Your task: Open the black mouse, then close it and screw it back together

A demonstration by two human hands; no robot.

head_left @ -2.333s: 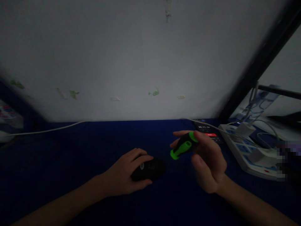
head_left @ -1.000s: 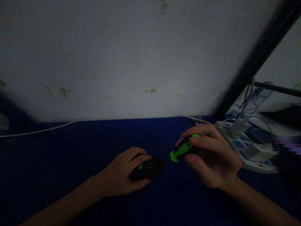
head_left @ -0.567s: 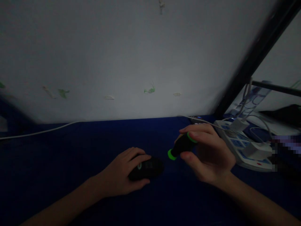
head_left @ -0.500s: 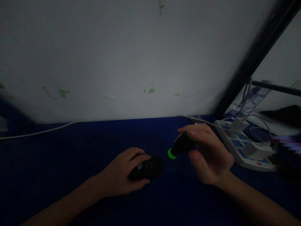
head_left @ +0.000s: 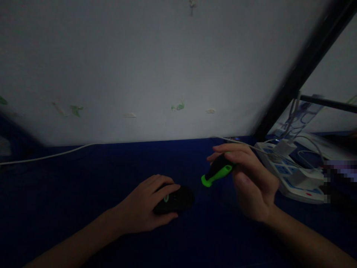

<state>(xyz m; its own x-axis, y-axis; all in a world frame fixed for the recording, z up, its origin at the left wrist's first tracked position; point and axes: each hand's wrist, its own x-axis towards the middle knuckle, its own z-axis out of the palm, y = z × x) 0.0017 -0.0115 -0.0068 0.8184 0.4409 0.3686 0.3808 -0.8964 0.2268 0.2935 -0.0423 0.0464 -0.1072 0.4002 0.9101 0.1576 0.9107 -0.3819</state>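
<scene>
My left hand (head_left: 150, 201) is wrapped round a black computer mouse (head_left: 181, 200) on the dark blue table, its fingers along the far side and the thumb along the near side. A pale round mark shows on the mouse beside my index finger. Right of the mouse, my right hand (head_left: 252, 178) grips a screwdriver (head_left: 220, 171) with a black and green handle between thumb and fingers. Its flared green end slants down toward the mouse, apart from it. No shaft can be made out in this dim light.
A white power strip (head_left: 290, 178) with plugs and cables lies to the right of my right hand. A white cable (head_left: 55, 155) runs along the table's back edge below the pale wall (head_left: 156, 67). A dark frame post (head_left: 304, 67) slants up at the right.
The screwdriver has turned in my right hand, so more of its green side faces me. My right fingers have shifted on it. My left hand and the mouse stay put.
</scene>
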